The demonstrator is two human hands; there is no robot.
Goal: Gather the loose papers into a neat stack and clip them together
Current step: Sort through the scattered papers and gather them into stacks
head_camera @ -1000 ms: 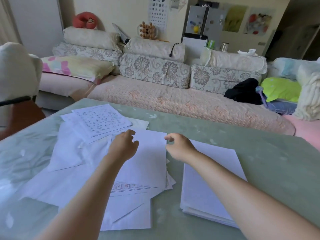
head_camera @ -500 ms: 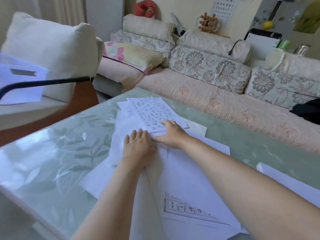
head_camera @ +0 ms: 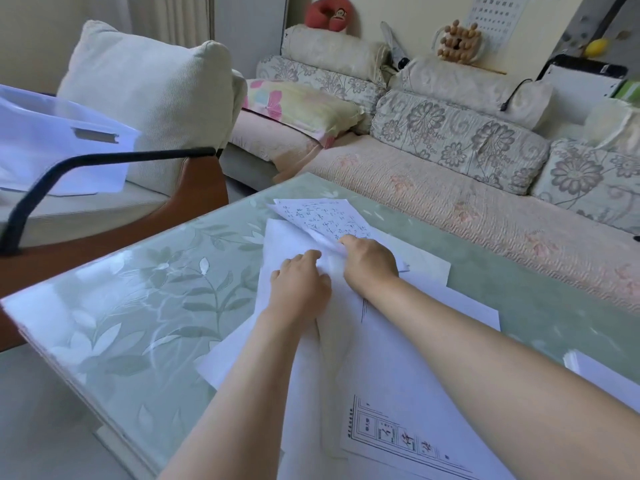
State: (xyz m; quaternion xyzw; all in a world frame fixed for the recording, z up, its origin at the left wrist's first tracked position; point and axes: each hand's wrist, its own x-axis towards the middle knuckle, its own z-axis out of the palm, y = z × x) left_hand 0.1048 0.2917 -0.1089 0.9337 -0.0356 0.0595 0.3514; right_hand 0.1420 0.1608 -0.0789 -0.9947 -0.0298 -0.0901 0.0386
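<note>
Left hand [head_camera: 299, 285] presses flat on blank papers [head_camera: 285, 237]; right hand [head_camera: 370, 263] pinches the handwritten sheet [head_camera: 320, 218] (buckling), risking a crease.

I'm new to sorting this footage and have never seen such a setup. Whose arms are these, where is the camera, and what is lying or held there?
No machine here: a person's bare arms, filmed by one camera worn on their head, looking forward and down. On the pale green leaf-patterned glass table lie loose white paper sheets, overlapping untidily. The left hand rests on them. The right hand pinches the near edge of a handwritten white sheet, raised off the pile. A printed sheet with boxed characters lies nearest. No clip shows.
</note>
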